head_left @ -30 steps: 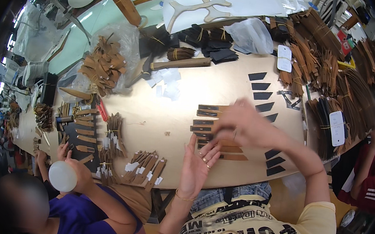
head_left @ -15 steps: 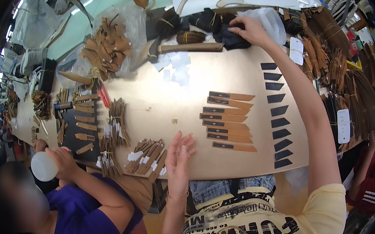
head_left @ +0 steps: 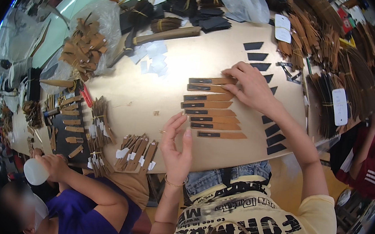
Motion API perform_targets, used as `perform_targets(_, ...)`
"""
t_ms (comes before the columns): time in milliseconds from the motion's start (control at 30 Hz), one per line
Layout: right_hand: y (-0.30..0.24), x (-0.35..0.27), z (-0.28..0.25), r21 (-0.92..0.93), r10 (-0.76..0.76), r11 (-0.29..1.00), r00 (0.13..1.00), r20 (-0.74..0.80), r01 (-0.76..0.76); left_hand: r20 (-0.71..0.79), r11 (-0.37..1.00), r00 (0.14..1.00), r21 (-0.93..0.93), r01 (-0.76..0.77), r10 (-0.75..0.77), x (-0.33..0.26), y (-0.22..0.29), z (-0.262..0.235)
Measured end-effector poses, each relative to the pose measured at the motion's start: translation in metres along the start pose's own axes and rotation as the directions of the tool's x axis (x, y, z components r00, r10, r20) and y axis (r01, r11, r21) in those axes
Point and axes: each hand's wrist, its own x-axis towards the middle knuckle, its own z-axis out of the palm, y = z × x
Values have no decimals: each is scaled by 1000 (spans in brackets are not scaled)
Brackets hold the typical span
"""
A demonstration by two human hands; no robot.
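Observation:
A column of brown leather strips [head_left: 218, 106], each with a black inlay near its left end and a slanted right end, lies on the table before me. My right hand [head_left: 251, 88] has its bent fingers and thumb around the right end of the topmost strip [head_left: 213, 80]. Left of the lower strips, my left hand [head_left: 177, 148] is palm up, fingers extended and holding nothing. Slant-cut black pieces [head_left: 257, 56] form a column on the right, some of them hidden behind my right hand and forearm.
Black pieces [head_left: 212, 21] are stacked at the back beside a hammer [head_left: 166, 34]. Bundled brown strips [head_left: 295, 50] line the right side. A bag of brown scraps [head_left: 85, 46] and tagged bundles [head_left: 136, 152] lie left. A co-worker in purple [head_left: 93, 207] sits at my left.
My right hand has left the black stack at the back and come nearer, to the top strips. My left hand stays beside the lower strips. The whole view has shifted.

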Motion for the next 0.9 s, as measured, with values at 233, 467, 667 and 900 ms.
perform_targets(233, 10, -2, 16, -9, -115, 993, 989, -96, 114, 16, 978, 992, 163, -126, 125, -5, 11, 12)
perform_targets(467, 28, 18, 18, -153, -277, 952, 959, -63, 265, 53, 973, 992, 195, -123, 115, -10, 14, 16)
perform_targets(667, -6, -5, -43, -136, -389, 919, 907, -159, 370, -42, 716, 863, 579, -389, 503, -5, 48, 22)
perform_targets(900, -34, -134, -102, 326, -198, 942, 910, 363, 75, 590, 975, 794, 46, -216, 148, -31, 61, 58)
